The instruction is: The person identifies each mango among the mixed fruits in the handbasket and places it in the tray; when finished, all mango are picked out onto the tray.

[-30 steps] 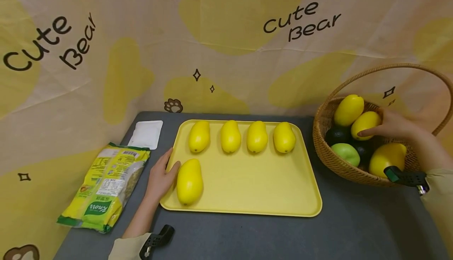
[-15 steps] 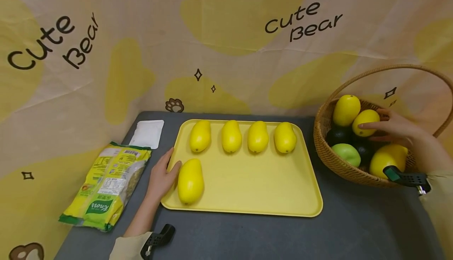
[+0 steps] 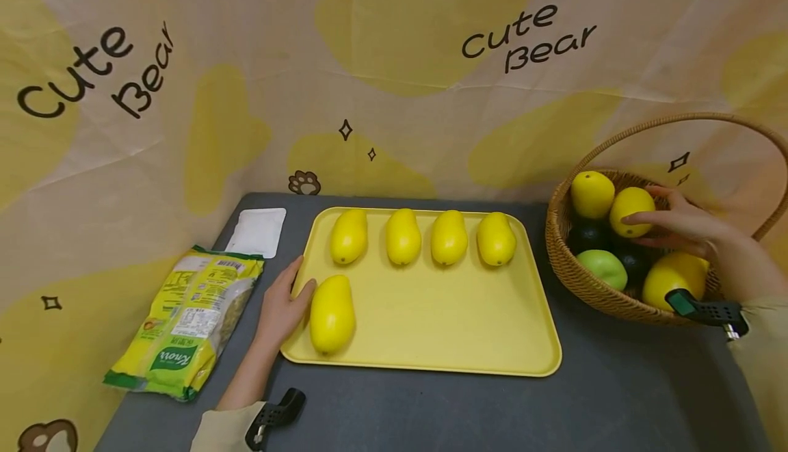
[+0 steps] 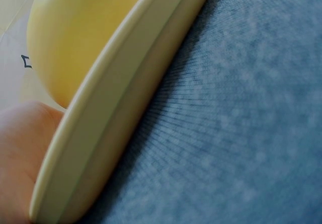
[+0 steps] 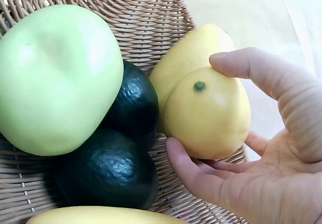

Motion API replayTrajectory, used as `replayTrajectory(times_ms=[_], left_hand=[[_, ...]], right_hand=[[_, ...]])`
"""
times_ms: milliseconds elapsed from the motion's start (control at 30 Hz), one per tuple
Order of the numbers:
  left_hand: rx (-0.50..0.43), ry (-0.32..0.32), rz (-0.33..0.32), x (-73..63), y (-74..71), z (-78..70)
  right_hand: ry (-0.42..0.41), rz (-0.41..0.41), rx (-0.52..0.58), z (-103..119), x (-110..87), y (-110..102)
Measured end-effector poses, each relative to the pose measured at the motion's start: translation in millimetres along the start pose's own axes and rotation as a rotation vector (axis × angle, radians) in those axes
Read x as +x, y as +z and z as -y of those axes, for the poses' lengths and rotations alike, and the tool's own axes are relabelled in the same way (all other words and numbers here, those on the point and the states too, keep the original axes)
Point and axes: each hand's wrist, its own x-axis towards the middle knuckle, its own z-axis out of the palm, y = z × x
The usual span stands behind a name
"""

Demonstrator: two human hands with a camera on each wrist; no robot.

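In the basket, my right hand [image 3: 686, 223] grips a yellow mango [image 3: 632, 212], thumb on one side and fingers on the other. The right wrist view shows this mango [image 5: 209, 118] with its green stem spot, overlapping another mango [image 5: 193, 48] behind. My left hand [image 3: 283, 307] holds the left edge of the yellow tray [image 3: 431, 322], thumb over the rim. Beside that thumb lies a large mango [image 3: 332, 315]. Along the tray's far side runs a row of several mangoes [image 3: 403, 236]. The left wrist view shows the tray's rim [image 4: 115, 93] up close.
The wicker basket [image 3: 575, 288] with a tall handle also holds a green apple [image 3: 602, 269], dark avocados [image 5: 108, 168] and a bigger yellow fruit [image 3: 674, 277]. Left of the tray lie a Knorr bag [image 3: 187, 322] and a white packet [image 3: 257, 230]. A printed cloth [image 3: 400, 83] hangs behind.
The mango in my right hand has turned more upright and lifted slightly. The mango behind it in the basket has tipped and slid left and downward. My left hand stays on the tray.
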Motion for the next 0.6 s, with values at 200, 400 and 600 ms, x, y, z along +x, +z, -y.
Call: replayTrajectory(times_ms=[200,400,600], left_hand=[[-0.005,0.002,-0.005,1.1,1.1,0.3],[-0.001,-0.008,-0.01,1.6,1.5,0.0],[0.0,-0.006,-0.013,1.4,1.2,-0.3]], right_hand=[[-0.026,-0.027,-0.061,4.9,-6.7,2.1],[-0.073,-0.012,-0.036,12.5,-18.9,5.3],[-0.101,-0.013,-0.111,18.3,-36.0,14.4]])
